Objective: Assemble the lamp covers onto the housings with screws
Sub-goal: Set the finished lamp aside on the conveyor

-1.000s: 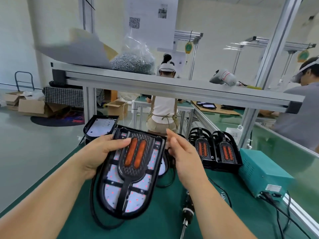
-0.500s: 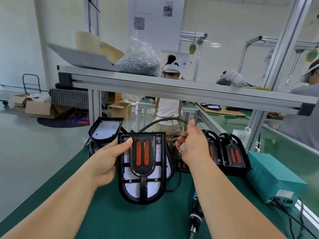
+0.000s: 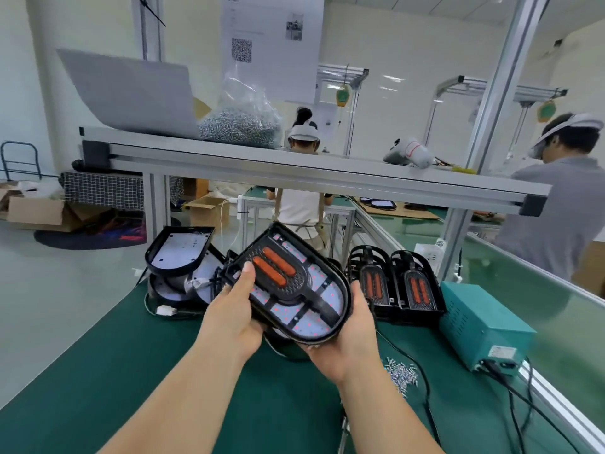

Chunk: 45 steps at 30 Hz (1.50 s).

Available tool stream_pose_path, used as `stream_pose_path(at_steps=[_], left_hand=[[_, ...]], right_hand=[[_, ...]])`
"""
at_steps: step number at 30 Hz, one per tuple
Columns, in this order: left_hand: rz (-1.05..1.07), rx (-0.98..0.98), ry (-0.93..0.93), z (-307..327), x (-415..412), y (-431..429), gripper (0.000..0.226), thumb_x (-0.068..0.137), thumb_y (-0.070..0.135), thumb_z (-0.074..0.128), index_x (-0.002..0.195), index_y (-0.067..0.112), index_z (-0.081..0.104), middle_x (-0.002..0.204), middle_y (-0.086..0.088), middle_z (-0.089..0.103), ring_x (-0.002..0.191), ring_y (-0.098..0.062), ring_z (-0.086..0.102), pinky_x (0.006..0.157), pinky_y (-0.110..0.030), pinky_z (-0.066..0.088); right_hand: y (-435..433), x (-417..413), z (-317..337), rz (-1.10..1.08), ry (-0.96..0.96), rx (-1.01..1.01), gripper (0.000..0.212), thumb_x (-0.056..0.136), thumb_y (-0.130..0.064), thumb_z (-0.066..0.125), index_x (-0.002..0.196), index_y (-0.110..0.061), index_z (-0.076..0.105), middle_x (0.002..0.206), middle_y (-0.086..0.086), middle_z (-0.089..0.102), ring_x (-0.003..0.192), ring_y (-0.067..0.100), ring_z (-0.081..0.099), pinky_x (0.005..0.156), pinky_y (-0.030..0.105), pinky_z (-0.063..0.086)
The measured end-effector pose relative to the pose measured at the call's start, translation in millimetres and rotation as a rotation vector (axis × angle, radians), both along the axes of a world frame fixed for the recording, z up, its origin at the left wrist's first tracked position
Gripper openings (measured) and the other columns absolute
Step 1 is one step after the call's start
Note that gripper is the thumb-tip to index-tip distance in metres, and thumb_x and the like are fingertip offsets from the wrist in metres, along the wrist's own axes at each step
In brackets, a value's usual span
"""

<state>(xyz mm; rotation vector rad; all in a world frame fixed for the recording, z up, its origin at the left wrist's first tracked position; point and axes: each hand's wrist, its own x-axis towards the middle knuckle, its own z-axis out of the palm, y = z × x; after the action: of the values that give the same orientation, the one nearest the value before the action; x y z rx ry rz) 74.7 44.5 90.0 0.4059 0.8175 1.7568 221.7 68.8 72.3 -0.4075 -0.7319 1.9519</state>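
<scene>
— Item: lamp assembly. Location?
— Raised, tilted, above the green bench. Left hand grips its flat end, thumb on top; right hand cups the rounded end.

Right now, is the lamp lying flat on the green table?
No, the left hand and right hand hold the lamp tilted, up off the green table.

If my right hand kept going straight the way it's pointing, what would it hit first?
The black lamp assembly with orange strips, held in the right hand's grip. Beyond it, probably the nearest black standing lamp; depth unclear.
</scene>
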Motion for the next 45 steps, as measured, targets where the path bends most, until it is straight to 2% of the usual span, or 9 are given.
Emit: stream_pose_path(at_steps=[5,9,14,18,29,32,37,41,45], left_hand=[[-0.196,0.018,0.380,24.5,18.7,2.5,0.028,0.097,0.026,0.061,0.115,0.006,0.067,0.100,-0.014,0.077,0.085,-0.028,0.075,0.067,-0.039,0.060],[-0.320,0.015,0.648,34.9,67.5,10.1,0.023,0.094,0.025,0.067,0.107,0.006,0.071,0.105,-0.017,0.075,0.095,-0.033,0.073,0.082,-0.049,0.059],[-0.485,0.024,0.698,28.7,150.7,8.8,0.047,0.095,0.044,0.061,0.130,0.012,0.062,0.134,-0.012,0.062,0.124,-0.036,0.057,0.108,-0.054,0.043],[-0.682,0.093,0.559,-4.9,227.2,-34.0,0.046,0.103,0.042,0.046,0.147,0.025,0.047,0.149,0.003,0.051,0.134,-0.023,0.051,0.115,-0.049,0.036],[-1.041,0.076,0.173,-35.0,412.6,-137.5,0.036,0.106,0.005,0.034,0.135,0.007,0.055,0.113,-0.011,0.073,0.103,-0.025,0.069,0.098,-0.043,0.049],[-1.157,0.081,0.249,-40.7,457.9,-157.3,0.035,0.106,0.006,0.035,0.131,0.009,0.059,0.103,-0.006,0.077,0.092,-0.019,0.074,0.081,-0.035,0.055],[-1.295,0.094,0.392,-43.0,519.5,-191.1,0.037,0.106,0.005,0.037,0.136,0.013,0.057,0.118,-0.007,0.072,0.113,-0.025,0.066,0.107,-0.046,0.046],[-1.348,0.136,0.599,-45.6,560.5,-214.1,0.040,0.105,0.007,0.040,0.143,0.015,0.051,0.138,-0.005,0.060,0.128,-0.022,0.055,0.115,-0.039,0.037],[-1.290,0.292,0.939,-55.2,585.7,-237.7,0.043,0.106,0.016,0.041,0.148,0.017,0.045,0.154,-0.002,0.043,0.138,-0.018,0.041,0.101,-0.022,0.028]], right_hand=[[-19.4,44.6,5.9,-0.026,-0.159,0.102,0.074,0.092,-0.062,0.039,0.140,-0.008,0.055,0.142,0.019,0.054,0.133,0.038,0.050,0.117,0.054,0.029],[-40.4,86.1,14.7,-0.332,-0.400,0.073,0.063,0.092,-0.060,0.046,0.136,-0.016,0.059,0.129,0.011,0.066,0.117,0.030,0.065,0.101,0.046,0.049],[-73.0,146.0,17.2,-0.837,-0.628,0.089,0.025,0.103,-0.041,0.047,0.122,-0.032,0.059,0.120,-0.001,0.069,0.107,0.021,0.068,0.095,0.045,0.054],[-111.9,207.7,18.8,-1.146,-0.690,-0.064,0.030,0.103,-0.042,0.044,0.096,-0.022,0.065,0.100,-0.001,0.071,0.095,0.022,0.069,0.086,0.041,0.057],[-232.3,367.8,-12.6,-1.543,-0.765,-0.318,0.046,0.104,-0.048,0.034,0.137,-0.019,0.048,0.127,-0.001,0.055,0.108,0.025,0.052,0.085,0.037,0.040],[-262.5,407.2,-16.5,-1.632,-0.768,-0.394,0.051,0.105,-0.046,0.034,0.145,-0.016,0.042,0.135,0.005,0.051,0.118,0.029,0.050,0.089,0.037,0.039],[-307.5,459.7,-29.9,-1.808,-0.744,-0.463,0.031,0.105,-0.043,0.037,0.110,-0.020,0.058,0.112,0.006,0.065,0.096,0.024,0.062,0.079,0.035,0.050],[-337.8,490.3,-41.9,-1.874,-0.687,-0.573,0.037,0.105,-0.043,0.037,0.117,-0.014,0.056,0.118,0.012,0.064,0.110,0.034,0.060,0.099,0.052,0.049],[-361.3,512.3,-54.8,-1.904,-0.699,-0.675,0.039,0.106,-0.039,0.037,0.114,-0.007,0.058,0.108,0.014,0.063,0.103,0.035,0.060,0.095,0.048,0.050]])
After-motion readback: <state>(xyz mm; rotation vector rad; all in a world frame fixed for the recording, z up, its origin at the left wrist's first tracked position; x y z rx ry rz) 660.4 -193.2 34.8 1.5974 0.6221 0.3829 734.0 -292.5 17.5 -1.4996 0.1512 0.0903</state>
